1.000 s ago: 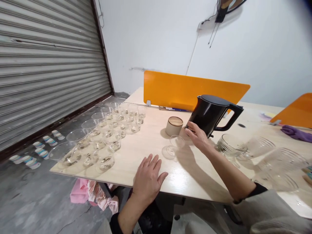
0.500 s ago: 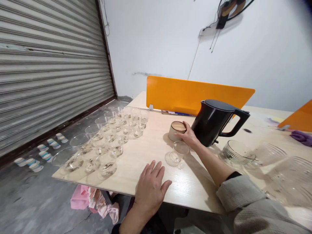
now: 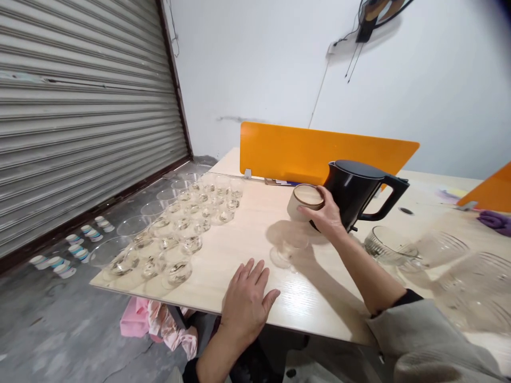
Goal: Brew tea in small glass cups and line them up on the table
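My right hand [image 3: 325, 215] grips a small beige ceramic cup [image 3: 299, 205] with a dark rim, held up off the table just left of the black electric kettle [image 3: 347, 191]. Below the cup stands a clear glass [image 3: 295, 242], partly in its shadow. My left hand [image 3: 247, 298] lies flat, fingers stretched, on the table's front edge and holds nothing. To its left, rows of clear glasses [image 3: 178, 268] stand on the table, several with dark bits at the bottom.
Ribbed glass bowls [image 3: 389, 247] stand at the right of the wooden-topped table [image 3: 259, 213]. An orange divider [image 3: 287, 151] runs along its back. White-capped bottles [image 3: 80, 250] stand on the floor at left, and pink cloth [image 3: 136, 316] lies below the table.
The cup has been lifted off the table and moved a little right, toward the kettle, in my right hand. My left hand has stayed in place.
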Motion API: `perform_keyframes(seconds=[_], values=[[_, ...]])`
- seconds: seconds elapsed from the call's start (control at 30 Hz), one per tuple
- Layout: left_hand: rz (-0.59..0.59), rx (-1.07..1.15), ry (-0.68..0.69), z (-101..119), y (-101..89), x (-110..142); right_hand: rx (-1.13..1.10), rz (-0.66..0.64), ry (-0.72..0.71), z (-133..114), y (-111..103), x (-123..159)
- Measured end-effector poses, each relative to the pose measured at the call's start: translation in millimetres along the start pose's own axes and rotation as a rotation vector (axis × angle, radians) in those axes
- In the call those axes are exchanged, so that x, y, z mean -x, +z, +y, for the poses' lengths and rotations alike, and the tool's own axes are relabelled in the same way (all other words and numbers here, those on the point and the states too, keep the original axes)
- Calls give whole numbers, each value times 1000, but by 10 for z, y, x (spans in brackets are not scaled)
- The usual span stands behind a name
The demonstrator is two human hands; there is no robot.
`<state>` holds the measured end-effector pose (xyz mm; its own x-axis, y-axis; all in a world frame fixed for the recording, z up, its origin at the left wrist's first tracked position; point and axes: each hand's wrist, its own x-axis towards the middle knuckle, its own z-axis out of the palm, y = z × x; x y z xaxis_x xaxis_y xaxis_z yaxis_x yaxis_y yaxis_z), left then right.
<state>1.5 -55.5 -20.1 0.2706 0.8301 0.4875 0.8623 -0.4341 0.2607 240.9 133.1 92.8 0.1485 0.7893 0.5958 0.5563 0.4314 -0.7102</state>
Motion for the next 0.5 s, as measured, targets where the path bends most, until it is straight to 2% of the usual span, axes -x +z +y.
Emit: perform_keyframes(seconds=[0.13, 0.27, 0.37, 0.5], values=[[3, 30, 7, -10, -22, 10, 89, 54, -93, -441, -487, 270], [53, 148, 17, -36, -79, 25, 133, -21, -78, -757, -922, 783], [97, 278, 30, -29, -142, 22, 121, -151, 1, -786, -1015, 1210], [54, 436, 33, 47, -199, -18, 38, -275, 119, -663, -876, 1616]])
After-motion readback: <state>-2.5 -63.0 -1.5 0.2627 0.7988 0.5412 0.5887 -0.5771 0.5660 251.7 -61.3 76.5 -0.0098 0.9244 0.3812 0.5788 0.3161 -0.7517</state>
